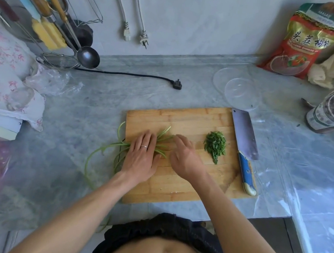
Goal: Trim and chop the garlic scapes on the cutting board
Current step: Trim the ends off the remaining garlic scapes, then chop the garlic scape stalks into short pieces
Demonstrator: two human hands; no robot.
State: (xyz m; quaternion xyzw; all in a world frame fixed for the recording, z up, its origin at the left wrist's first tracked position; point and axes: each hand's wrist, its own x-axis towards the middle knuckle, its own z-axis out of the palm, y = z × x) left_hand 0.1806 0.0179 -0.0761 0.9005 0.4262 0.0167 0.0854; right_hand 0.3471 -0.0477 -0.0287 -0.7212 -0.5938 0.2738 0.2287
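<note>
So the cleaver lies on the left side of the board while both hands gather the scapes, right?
Not quite: the head view shows the cleaver on the right side of the cutting board, beyond the chopped pile. Both hands, left and right, are on the garlic scapes.

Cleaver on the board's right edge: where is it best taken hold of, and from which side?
Probably by the blue handle of the cleaver, coming from the near right. The handle points toward the person, the blade lies flat pointing away, and the right hand is closest.

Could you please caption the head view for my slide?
Both hands, left and right, gather scapes on the board; chopped pile beside the idle cleaver.
</note>
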